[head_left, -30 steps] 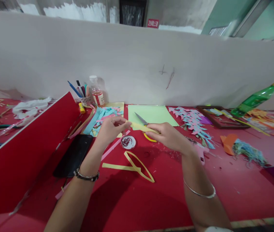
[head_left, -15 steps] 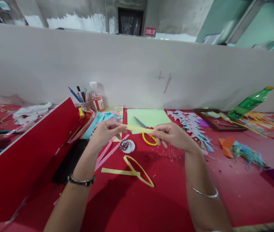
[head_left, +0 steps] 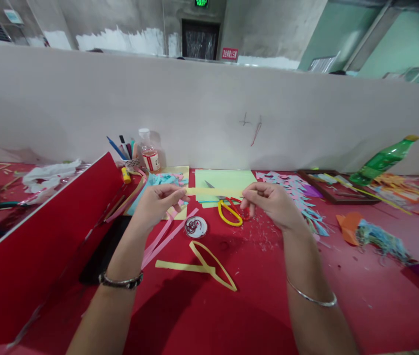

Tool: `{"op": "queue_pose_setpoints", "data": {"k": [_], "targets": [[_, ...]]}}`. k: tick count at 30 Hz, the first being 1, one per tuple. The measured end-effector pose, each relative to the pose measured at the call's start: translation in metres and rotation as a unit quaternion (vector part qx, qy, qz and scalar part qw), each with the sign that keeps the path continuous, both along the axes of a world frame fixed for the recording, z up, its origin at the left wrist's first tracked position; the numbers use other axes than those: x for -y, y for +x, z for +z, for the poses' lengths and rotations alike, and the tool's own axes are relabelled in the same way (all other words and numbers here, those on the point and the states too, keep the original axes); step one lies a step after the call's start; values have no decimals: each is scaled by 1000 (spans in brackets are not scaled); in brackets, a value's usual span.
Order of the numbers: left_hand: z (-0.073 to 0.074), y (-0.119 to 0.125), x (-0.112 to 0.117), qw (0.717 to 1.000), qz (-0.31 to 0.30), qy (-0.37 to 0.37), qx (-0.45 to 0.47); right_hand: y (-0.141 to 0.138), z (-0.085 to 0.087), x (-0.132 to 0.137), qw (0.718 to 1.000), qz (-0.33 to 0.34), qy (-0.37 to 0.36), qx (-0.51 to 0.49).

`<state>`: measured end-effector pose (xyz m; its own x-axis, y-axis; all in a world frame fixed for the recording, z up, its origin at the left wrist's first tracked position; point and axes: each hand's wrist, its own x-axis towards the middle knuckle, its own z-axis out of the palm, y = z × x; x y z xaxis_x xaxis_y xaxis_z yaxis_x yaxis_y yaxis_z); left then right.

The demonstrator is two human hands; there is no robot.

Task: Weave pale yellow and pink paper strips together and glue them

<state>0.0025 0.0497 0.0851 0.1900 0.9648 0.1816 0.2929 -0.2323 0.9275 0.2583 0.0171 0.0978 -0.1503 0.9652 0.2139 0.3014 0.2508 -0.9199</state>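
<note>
Left hand (head_left: 155,202): thumb and forefinger pinched together on the left end of the yellow paper strip (head_left: 212,192), other fingers curled loosely. Right hand (head_left: 272,201): same pinch on the strip's right end, fingertips closed on it with no gap visible. The strip is stretched roughly level between the two hands, held up off the red table (head_left: 261,315) and crossing in front of the light green sheet (head_left: 227,178).

Directly under the strip, near the right hand: scissors (head_left: 231,211) lying flat, one yellow and one red handle loop, blades pointing away onto the green sheet. Neither hand touches them. Paper shavings are scattered on the table just right of them.

Below the left hand: small round tin (head_left: 196,227) with dark curled bits inside. Pink strips (head_left: 165,237) run diagonally just left of it. Nearer the person: yellow paper loop (head_left: 204,264) with a straight tail, flat on the table.

Left wrist has a dark bracelet (head_left: 120,282), right wrist a thin silver bangle (head_left: 311,298).

Further out:
- red divider board (head_left: 39,236) on the left, dark flat object at its foot, type unclear
- pen cup (head_left: 128,150) and small bottle with red label (head_left: 150,153) against the back wall
- blue and pink cutouts (head_left: 294,193) right of the green sheet
- green plastic bottle (head_left: 383,160) lying tilted at far right
</note>
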Motion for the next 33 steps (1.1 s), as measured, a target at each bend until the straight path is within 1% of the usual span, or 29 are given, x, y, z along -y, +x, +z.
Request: {"op": "queue_pose_setpoints", "data": {"k": [3, 7, 9, 12, 15, 18, 21, 24, 26, 29, 33], "targets": [[-2, 0, -2, 999, 27, 15, -11, 1, -3, -3, 999, -35, 15, -34], [-3, 4, -1, 999, 47, 18, 9, 3, -8, -8, 994, -78, 24, -74], [-3, 6, -1, 998, 58, 18, 22, 3, -10, -9, 992, -89, 26, -87], [-2, 9, -1, 996, 81, 21, 34, 3, -12, -10, 992, -88, 28, -85], [-2, 10, -1, 994, 96, 27, 37, 2, -13, -12, 995, -84, 35, -48], [-2, 11, 0, 994, 98, 34, 29, 1, -13, -12, 993, -98, 65, 13], [1, 10, 3, 994, 98, 43, 26, -2, -11, -10, 979, -131, 112, 107], [9, 9, 9, 992, 109, 56, 9, -5, -7, -5, 959, -148, 156, 185], [16, 8, 14, 991, 119, 68, -2, -6, -4, -1, 953, -147, 182, 193], [24, 4, 24, 989, 123, 84, -6, -8, 5, 8, 951, -145, 216, 169], [28, -7, 45, 985, 142, 93, 1, -16, 20, 31, 941, -147, 257, 167]]}}
